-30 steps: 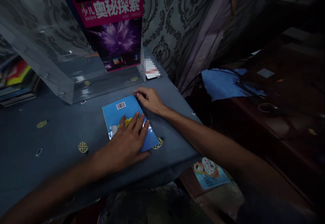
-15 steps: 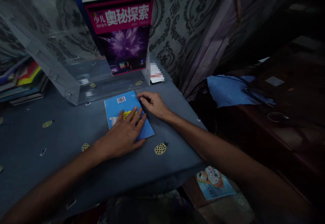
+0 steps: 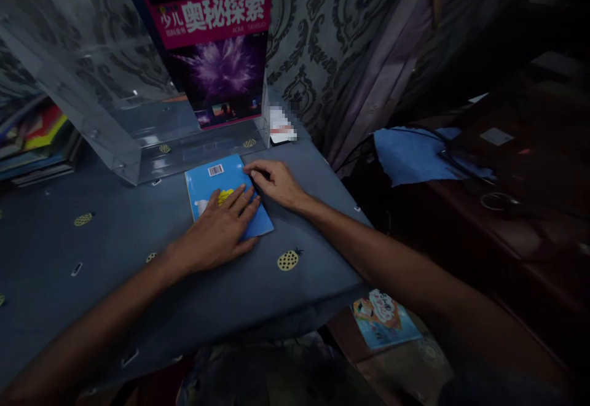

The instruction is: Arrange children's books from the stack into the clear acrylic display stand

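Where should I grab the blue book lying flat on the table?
Probably its right edge, coming from the right: the blue book lies flat under the left hand, and the right hand fingertips already sit at that edge, which faces open table.

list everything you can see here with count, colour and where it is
blue book: 1, light blue with a barcode, flat on the table before the clear stand
magenta book: 1, magenta and purple cover, upright in the clear stand
clear stand: 1, see-through plastic, at the back of the table
tablecloth: 1, grey-blue with pineapple prints, over the table
book stack: 1 pile, mixed colours, far left
picture book: 1, pale blue and orange, low down beyond the table's right edge
blue cloth: 1, blue, on the dark furniture at right
curtain: 1, grey patterned, behind the table
left hand: 1, flat on the blue book
right hand: 1, at the blue book's right edge
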`<action>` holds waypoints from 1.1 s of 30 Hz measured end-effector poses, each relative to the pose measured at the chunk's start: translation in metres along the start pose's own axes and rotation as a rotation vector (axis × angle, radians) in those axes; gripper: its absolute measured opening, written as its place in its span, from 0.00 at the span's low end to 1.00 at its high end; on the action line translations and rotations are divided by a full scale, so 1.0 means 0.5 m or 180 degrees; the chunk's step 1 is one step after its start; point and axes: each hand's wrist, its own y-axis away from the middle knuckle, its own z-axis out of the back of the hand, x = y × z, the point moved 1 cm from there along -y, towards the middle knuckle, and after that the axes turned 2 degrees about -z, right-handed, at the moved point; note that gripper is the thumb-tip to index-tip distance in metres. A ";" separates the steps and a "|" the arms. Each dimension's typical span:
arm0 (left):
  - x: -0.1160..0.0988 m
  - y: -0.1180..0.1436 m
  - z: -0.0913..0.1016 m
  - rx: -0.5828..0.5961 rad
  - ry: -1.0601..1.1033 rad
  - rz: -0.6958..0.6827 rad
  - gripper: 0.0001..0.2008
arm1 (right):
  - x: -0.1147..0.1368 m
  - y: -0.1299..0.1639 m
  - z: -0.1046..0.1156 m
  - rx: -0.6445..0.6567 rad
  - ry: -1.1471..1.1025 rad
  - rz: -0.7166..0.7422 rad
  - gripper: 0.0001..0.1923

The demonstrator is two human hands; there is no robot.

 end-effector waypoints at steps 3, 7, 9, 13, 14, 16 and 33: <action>-0.004 0.004 -0.001 -0.0062 0.0048 -0.0031 0.31 | 0.004 0.002 -0.001 -0.0029 -0.0015 -0.0019 0.14; -0.012 0.009 -0.004 -0.0290 0.0122 -0.0132 0.27 | 0.008 0.003 0.001 -0.0029 0.0038 -0.0049 0.13; -0.016 0.013 -0.006 -0.0430 0.0152 -0.0195 0.25 | 0.009 0.004 0.002 -0.0012 0.0065 -0.0050 0.13; -0.022 0.021 -0.013 -0.0641 0.0232 -0.0335 0.19 | 0.010 0.004 0.004 0.0014 0.0061 -0.0013 0.13; -0.023 0.024 -0.014 -0.0681 0.0234 -0.0365 0.19 | 0.010 0.003 0.004 0.0014 0.0062 -0.0004 0.13; -0.024 0.028 -0.019 -0.0750 0.0209 -0.0411 0.18 | 0.010 0.003 0.003 0.0009 0.0086 -0.0002 0.13; -0.048 0.052 -0.012 -0.0943 -0.0312 -0.0650 0.20 | 0.026 0.028 -0.007 0.0149 0.0945 0.0523 0.14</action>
